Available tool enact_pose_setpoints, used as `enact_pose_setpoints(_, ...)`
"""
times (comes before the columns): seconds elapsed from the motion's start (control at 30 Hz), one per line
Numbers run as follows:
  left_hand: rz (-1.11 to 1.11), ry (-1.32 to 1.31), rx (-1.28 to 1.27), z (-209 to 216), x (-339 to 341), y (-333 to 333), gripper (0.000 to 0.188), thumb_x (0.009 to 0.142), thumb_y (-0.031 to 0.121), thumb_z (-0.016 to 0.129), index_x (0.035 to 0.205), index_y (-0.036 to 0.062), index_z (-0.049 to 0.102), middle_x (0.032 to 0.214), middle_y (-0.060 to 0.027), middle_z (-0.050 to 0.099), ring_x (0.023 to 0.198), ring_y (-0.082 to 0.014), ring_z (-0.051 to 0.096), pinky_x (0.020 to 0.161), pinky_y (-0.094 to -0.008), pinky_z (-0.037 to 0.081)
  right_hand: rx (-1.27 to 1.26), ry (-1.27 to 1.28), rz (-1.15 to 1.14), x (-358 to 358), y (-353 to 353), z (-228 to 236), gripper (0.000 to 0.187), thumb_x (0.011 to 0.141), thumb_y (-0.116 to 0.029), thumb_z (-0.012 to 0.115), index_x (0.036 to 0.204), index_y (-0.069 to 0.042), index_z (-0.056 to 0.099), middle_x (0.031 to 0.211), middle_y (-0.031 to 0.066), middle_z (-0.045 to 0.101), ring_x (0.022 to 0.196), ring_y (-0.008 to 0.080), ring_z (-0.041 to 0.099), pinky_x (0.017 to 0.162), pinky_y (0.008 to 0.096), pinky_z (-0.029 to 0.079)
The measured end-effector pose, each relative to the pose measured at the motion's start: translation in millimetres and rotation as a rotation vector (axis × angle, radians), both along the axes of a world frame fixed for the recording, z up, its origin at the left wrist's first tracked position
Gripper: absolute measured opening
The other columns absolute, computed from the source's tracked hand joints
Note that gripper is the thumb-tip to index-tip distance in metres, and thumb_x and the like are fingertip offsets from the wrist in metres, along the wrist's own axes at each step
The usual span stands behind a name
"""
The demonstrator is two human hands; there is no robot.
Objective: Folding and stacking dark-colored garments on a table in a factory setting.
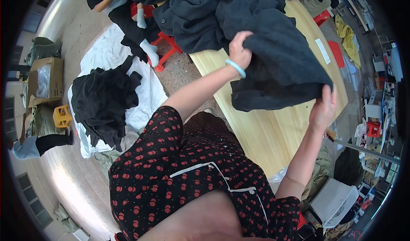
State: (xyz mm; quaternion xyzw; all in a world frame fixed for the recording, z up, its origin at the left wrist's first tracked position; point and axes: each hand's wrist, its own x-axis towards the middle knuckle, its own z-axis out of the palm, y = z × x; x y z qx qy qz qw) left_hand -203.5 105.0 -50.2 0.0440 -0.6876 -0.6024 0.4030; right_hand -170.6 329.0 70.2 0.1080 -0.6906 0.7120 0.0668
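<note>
A black cloth garment (282, 57) is stretched between my two hands above the pale wooden table (260, 134); its exact kind does not show. My left hand (240, 51), with a pale bangle at the wrist, is closed on its left side. At its lower right corner my right hand (323, 110) pinches the edge between thumb and fingers. The lower edge hangs partly open in a dark fold. Beyond it, a heap of similar black garments (192, 16) covers the far end of the table, and one button shows on it.
On the left, a black clothing pile (104, 106) lies on a white sheet (100, 48) on the floor. A red stool (167, 48) stands by the table near a seated person's socked feet. A white strip (323, 51) lies at the table's right edge. Other people sit farther off.
</note>
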Motion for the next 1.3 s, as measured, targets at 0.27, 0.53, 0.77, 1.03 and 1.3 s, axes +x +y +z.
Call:
enact_pose_setpoints(0.27,0.166,0.107,-0.179,93.5,-7.4,-48.3,0.011,0.068,-0.002,0.058,0.079,0.0013,0.057,0.075,-0.0111,0.060,0.071,-0.0196,0.060,0.066,-0.0267,0.046,-0.462,0.035,-0.098,1.3,22.3,64.0,0.034,0.084,-0.019,0.050,0.110,0.003,0.048,0.111,0.0161,0.051,0.100,0.0233,0.049,0.090,0.0354,0.038)
enact_pose_setpoints(0.53,-0.109,-0.538,-0.303,18.0,14.2,-19.2,0.019,0.068,0.012,0.052,0.082,0.0049,0.061,0.084,-0.0171,0.060,0.086,-0.0340,0.054,0.077,-0.0374,0.043,-0.343,0.242,-0.017,30.3,55.8,98.2,0.049,0.072,-0.037,0.059,0.102,0.001,0.054,0.113,0.0155,0.051,0.103,0.0319,0.046,0.092,0.0439,0.032)
enact_pose_setpoints(0.77,0.205,-0.687,-0.720,125.7,33.4,-65.8,0.021,0.068,0.013,0.051,0.084,0.0052,0.062,0.086,-0.0193,0.060,0.085,-0.0315,0.058,0.074,-0.0372,0.046,-0.498,0.146,0.039,3.2,89.2,74.3,0.033,0.076,-0.020,0.057,0.100,0.003,0.054,0.115,0.0153,0.049,0.107,0.0286,0.041,0.094,0.0404,0.027)
enact_pose_setpoints(1.03,0.265,-0.755,-1.657,353.6,53.4,-31.8,0.028,0.070,0.024,0.056,0.094,0.0098,0.062,0.097,-0.0105,0.061,0.089,-0.0263,0.058,0.077,-0.0373,0.044,-0.431,-0.005,-0.269,28.7,98.4,59.8,0.054,0.082,-0.030,0.050,0.118,0.009,0.039,0.122,0.0195,0.042,0.110,0.0280,0.043,0.097,0.0356,0.031)
enact_pose_setpoints(1.3,0.470,-0.359,-2.309,414.5,-33.0,95.4,0.017,0.072,0.026,0.058,0.081,0.0141,0.066,0.087,-0.0028,0.062,0.076,-0.0153,0.058,0.065,-0.0349,0.047,-0.507,0.043,-0.228,44.1,118.4,29.1,0.045,0.088,-0.024,0.045,0.121,0.005,0.035,0.121,0.0148,0.043,0.109,0.0229,0.043,0.095,0.0321,0.031)
